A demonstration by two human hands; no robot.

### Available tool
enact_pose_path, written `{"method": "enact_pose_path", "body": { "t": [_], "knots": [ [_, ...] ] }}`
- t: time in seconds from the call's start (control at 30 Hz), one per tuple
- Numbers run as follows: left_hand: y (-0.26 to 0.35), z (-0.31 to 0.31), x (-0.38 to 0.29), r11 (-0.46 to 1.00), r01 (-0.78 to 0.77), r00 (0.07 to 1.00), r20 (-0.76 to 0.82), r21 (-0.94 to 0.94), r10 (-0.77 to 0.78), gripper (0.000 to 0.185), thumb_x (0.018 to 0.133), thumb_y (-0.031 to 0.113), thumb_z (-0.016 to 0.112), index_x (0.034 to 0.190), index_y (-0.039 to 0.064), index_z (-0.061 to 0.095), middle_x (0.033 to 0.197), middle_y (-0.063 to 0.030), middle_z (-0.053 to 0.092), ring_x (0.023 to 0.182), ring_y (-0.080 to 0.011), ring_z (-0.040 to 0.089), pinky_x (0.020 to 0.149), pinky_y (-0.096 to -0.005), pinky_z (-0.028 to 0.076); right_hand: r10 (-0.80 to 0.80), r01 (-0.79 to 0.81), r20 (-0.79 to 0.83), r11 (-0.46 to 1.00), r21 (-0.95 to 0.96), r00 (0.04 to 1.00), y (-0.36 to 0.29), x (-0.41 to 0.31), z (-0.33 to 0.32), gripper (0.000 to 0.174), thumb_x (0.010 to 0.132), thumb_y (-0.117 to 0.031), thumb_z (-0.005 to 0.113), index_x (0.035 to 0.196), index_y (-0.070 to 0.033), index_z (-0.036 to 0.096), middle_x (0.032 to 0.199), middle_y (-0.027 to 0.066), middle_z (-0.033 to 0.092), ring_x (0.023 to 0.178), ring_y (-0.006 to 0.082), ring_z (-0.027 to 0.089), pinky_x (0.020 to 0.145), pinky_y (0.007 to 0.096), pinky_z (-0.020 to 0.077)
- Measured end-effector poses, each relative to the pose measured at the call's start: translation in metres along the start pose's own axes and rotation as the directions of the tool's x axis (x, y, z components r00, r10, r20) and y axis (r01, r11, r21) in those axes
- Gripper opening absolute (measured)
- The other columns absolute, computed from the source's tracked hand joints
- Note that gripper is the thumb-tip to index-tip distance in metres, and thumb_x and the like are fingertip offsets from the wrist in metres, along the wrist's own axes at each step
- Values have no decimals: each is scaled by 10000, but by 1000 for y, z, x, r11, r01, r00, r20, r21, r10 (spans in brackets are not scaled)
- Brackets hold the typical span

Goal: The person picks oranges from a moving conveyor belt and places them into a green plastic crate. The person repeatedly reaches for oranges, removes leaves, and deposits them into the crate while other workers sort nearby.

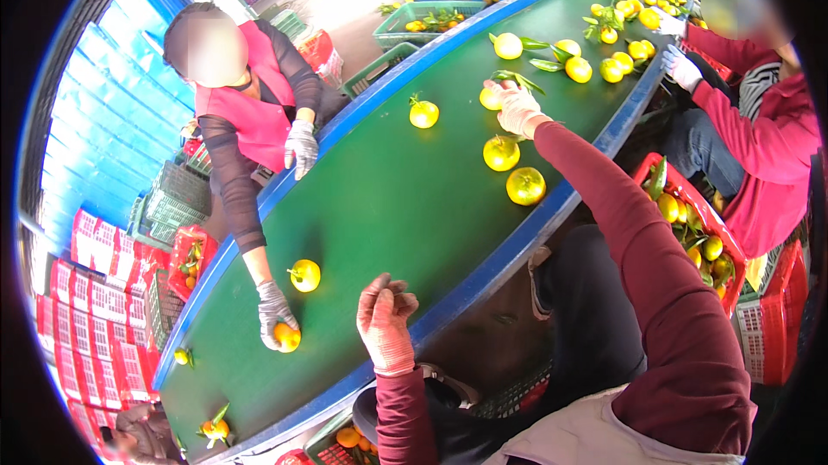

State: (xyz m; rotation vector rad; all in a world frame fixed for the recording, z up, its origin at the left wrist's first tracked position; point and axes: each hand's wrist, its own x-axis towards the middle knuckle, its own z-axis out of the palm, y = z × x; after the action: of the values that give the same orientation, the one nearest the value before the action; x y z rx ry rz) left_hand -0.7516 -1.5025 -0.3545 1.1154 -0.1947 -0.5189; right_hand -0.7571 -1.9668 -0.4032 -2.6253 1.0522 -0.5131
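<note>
My right hand (517, 109), in a pale knit glove, reaches over the green conveyor belt (369, 206) with its fingers around a leafy citrus fruit (490, 99). Two more citrus fruits lie nearer to me on the belt, one yellow-green fruit (501, 153) and a larger one (526, 186). Another fruit with a stem (424, 113) sits left of that hand. My left hand (387, 326), also gloved and dark at the fingertips, hovers near the belt's close edge. Its fingers are loosely bent and slightly apart, and nothing shows in them.
Across the belt, a person's gloved hand (277, 316) grips a fruit (286, 337). Another worker's gloved hands (681, 68) are at the far right. A red-lined crate (729, 258) of fruit stands at my right. Blue rails (491, 280) border the belt.
</note>
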Motion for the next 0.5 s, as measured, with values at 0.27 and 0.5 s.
{"method": "enact_pose_path", "body": {
  "t": [0.27, 0.5],
  "knots": [
    [-6, 7, 7, 994, 101, 995, 5, 47, -101, 250, 966, 104, 577, 1188, -5, 613, 984, -142, 678, 735, -192, 645, 708, -329, 553, 74, -281, 272, 318, 905, 959, 28, 3, 28, 714, 849, -108, 744, 1469, -123, 393, 1074, 97, 664, 796, 170, 644, 730, 319, 552],
    [-15, 28, 6, 998, 43, 987, 153, 50, -50, 291, 970, 165, 617, 1217, 11, 618, 1026, -137, 696, 803, -227, 681, 777, -363, 561, -343, -410, 357, -93, 907, 869, -62, -110, -82, 406, 881, -219, 723, 1241, -72, 608, 923, -9, 649, 628, 46, 499, 528, 208, 379]
  ]
}}
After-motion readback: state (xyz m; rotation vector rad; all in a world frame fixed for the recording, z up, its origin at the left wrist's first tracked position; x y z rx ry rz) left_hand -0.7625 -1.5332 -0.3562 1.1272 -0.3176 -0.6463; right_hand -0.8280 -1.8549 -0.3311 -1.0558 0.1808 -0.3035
